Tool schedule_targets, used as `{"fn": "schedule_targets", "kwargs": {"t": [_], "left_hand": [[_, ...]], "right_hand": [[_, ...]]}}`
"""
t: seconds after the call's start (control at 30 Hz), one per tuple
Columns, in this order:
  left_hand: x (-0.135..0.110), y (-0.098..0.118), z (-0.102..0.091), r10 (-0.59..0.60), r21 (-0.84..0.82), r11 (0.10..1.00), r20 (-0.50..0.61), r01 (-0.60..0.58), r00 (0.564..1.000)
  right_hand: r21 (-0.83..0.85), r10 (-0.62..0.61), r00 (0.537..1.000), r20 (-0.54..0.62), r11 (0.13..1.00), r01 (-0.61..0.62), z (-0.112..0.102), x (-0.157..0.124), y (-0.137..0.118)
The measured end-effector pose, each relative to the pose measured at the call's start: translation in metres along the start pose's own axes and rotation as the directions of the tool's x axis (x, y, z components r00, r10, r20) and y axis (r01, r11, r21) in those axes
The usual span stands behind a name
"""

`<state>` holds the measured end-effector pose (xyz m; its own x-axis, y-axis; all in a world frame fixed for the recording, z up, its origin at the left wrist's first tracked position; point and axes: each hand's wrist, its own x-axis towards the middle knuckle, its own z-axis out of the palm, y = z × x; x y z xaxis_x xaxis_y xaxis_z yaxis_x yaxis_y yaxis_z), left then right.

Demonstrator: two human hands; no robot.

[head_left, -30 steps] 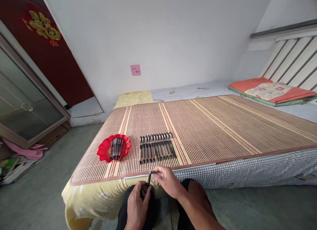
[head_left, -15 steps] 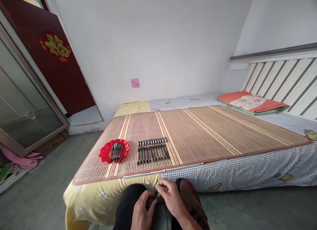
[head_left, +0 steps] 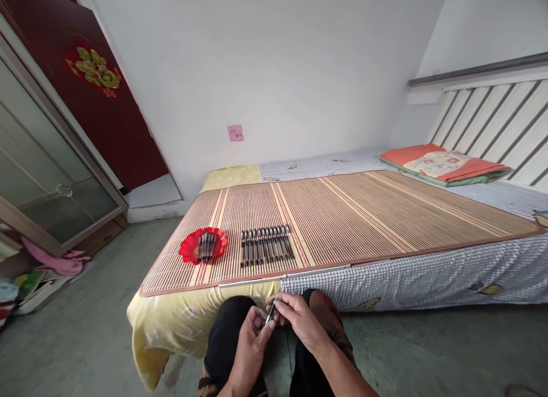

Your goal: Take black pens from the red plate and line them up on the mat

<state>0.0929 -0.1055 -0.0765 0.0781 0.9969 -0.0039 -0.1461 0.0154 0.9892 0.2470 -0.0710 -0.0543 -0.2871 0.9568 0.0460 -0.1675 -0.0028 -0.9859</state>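
Over my knees, both hands meet at one dark pen (head_left: 271,311) with a light, shiny part, held at a tilt. My left hand (head_left: 253,335) is closed around its lower end. My right hand (head_left: 297,316) pinches the upper end between thumb and fingers. Beyond them, on the bamboo mat, several black pens (head_left: 266,246) lie side by side in a neat row. Left of that row, a red scalloped plate (head_left: 185,249) carries a small bunch of similar pens (head_left: 207,246).
The striped bamboo mat (head_left: 342,220) covers much of the bed, whose yellow sheet (head_left: 171,317) hangs over the near edge. A folded orange quilt (head_left: 445,164) lies at the far right by the slatted headboard (head_left: 496,114). A glass-panelled door (head_left: 51,157) stands at the left.
Both hands have risen slightly in view, and the pen between them now shows more clearly. The camera view has tilted a little downward. The row and plate of pens look unchanged.
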Motion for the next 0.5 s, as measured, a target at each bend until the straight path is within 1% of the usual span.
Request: {"fn": "schedule_targets", "kwargs": {"t": [0.07, 0.17, 0.23, 0.3, 0.37, 0.43, 0.5], "left_hand": [[-0.001, 0.001, -0.001, -0.014, 0.044, 0.999, -0.014, 0.014, 1.000], [-0.004, 0.006, 0.000, -0.030, 0.110, 0.993, -0.006, 0.030, 1.000], [-0.006, 0.009, 0.000, -0.026, 0.152, 0.988, -0.010, 0.027, 1.000], [-0.007, 0.011, 0.001, -0.048, 0.174, 0.984, 0.008, 0.046, 0.999], [-0.006, 0.012, 0.001, -0.108, 0.147, 0.984, 0.048, 0.100, 0.993], [-0.005, 0.010, 0.002, -0.158, 0.077, 0.985, 0.079, 0.152, 0.984], [-0.003, 0.007, 0.001, -0.157, -0.004, 0.987, 0.069, 0.158, 0.985]], "right_hand": [[0.034, 0.019, 1.000, -0.003, 0.999, -0.019, 0.001, 0.000, 0.001], [0.087, 0.070, 0.996, -0.059, 0.994, -0.064, 0.002, 0.000, 0.001], [0.092, 0.089, 0.991, -0.100, 0.993, -0.079, 0.002, 0.000, 0.002], [0.078, 0.079, 0.991, -0.107, 0.994, -0.071, 0.001, 0.001, 0.001], [0.069, 0.055, 0.996, -0.073, 0.996, -0.050, 0.001, 0.001, -0.001], [0.066, 0.036, 0.999, -0.036, 0.997, -0.033, 0.000, 0.000, -0.004], [0.063, 0.031, 0.999, -0.022, 0.998, -0.029, 0.000, -0.001, -0.005]]}}
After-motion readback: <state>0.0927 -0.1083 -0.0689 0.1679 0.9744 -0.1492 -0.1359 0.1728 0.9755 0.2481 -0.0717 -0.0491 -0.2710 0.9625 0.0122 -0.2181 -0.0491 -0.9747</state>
